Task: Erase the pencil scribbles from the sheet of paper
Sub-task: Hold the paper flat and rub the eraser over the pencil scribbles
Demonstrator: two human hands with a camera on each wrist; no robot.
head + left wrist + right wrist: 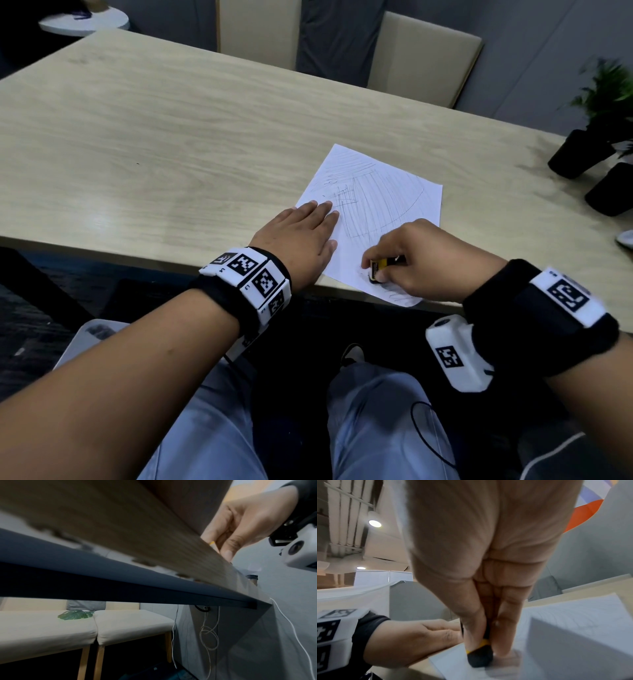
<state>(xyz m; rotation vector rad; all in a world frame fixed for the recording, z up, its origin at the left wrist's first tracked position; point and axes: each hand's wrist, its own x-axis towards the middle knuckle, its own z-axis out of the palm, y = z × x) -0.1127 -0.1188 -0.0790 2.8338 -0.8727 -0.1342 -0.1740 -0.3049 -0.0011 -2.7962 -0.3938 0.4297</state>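
Most of the pencil scribbles lay farther up the sheet of paper than the right hand, which pinched a black-tipped eraser at its near corner, while the left hand pressed flat, fingers straight, on the left edge.

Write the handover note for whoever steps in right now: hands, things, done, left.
Left hand: flat, fingers straight, pressing the paper's left edge to hold it still.
Right hand: pinches the eraser, its black tip down on the paper's near corner.
Paper lies at the table's near edge, one corner overhanging.
Done: little; the patch around the eraser looks clean.
Left: scribbles across the middle and far part, plus some lines at the near corner.
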